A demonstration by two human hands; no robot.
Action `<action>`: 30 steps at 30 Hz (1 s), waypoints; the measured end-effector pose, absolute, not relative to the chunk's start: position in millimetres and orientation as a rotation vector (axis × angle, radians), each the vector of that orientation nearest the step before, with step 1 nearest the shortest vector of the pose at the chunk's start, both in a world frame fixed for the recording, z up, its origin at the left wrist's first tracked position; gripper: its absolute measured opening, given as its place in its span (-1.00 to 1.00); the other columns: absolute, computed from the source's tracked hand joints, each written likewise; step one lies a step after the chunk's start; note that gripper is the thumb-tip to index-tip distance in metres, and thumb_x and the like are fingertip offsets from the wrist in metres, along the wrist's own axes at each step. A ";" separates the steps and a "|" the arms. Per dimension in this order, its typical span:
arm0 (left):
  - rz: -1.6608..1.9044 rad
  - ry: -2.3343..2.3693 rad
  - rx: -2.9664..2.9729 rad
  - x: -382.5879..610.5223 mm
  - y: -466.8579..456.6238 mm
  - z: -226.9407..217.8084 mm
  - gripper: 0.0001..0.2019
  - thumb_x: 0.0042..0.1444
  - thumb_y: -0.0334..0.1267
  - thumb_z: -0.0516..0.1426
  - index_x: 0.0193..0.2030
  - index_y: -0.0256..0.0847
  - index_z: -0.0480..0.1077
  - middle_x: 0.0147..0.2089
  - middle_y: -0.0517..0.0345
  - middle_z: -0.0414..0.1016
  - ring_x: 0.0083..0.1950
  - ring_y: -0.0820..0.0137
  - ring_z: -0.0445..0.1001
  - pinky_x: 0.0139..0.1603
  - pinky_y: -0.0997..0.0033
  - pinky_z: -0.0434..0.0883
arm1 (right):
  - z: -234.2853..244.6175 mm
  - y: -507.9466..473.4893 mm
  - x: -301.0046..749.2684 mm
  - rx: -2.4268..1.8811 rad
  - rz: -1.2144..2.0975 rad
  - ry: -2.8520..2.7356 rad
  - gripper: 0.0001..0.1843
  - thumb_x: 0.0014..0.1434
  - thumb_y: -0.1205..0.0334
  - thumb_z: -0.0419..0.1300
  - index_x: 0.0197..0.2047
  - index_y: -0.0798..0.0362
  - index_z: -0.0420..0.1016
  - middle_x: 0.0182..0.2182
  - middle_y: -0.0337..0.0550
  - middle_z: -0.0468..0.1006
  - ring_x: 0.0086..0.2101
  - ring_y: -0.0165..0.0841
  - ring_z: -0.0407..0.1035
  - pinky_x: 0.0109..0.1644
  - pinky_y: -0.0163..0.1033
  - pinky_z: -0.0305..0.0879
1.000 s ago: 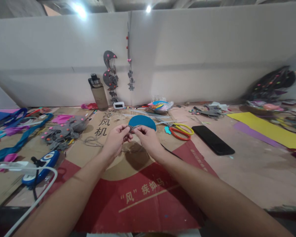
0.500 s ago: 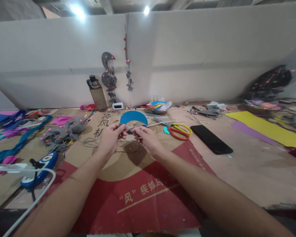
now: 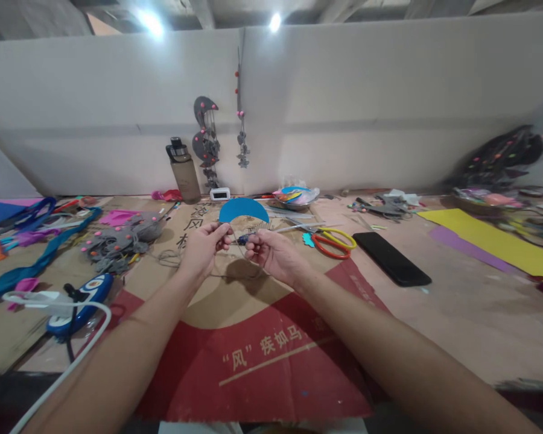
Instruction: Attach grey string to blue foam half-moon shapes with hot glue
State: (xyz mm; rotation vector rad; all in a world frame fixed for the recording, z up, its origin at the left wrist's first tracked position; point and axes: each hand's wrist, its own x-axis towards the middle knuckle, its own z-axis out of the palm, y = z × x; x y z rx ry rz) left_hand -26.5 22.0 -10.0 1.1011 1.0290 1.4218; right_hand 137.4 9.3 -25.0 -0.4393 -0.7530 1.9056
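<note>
My left hand (image 3: 208, 246) is closed in a pinch at the left end of a flat blue crescent (image 3: 243, 208), apparently gripping it. My right hand (image 3: 274, 252), fingers curled together, holds a small dark blue tool (image 3: 243, 239) whose tip points toward the left fingers; its exact kind is hard to make out. A thin grey cord (image 3: 167, 258) loops on the cardboard (image 3: 208, 313) and runs below both hands. Just right of the right hand lie scissors (image 3: 332, 242) with orange and yellow handles.
A black phone (image 3: 391, 258) lies at the right. Behind stand a bottle (image 3: 185, 178), a small white clock (image 3: 219, 194) and a dish (image 3: 296, 202) of scraps. Grey felt pieces (image 3: 122, 244) and a blue-white power strip (image 3: 79, 307) with a white cable sit left.
My hands have drawn slightly apart, and the dark blue tool shows more between them. The blue crescent has shifted a little left against the background. The camera view has turned slightly.
</note>
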 end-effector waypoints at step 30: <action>1.403 0.937 1.154 -14.8 16.5 -18.1 -0.77 -0.15 -0.18 0.28 -0.48 -0.34 0.44 -0.56 0.21 0.37 -0.58 0.62 0.28 -0.58 0.62 0.22 | -24.2 -12.7 109.7 -0.659 1.677 -1.207 -0.85 -0.09 0.27 0.12 -0.47 0.02 0.15 -0.64 -0.41 0.28 -0.60 -0.51 0.17 -0.48 -0.34 0.19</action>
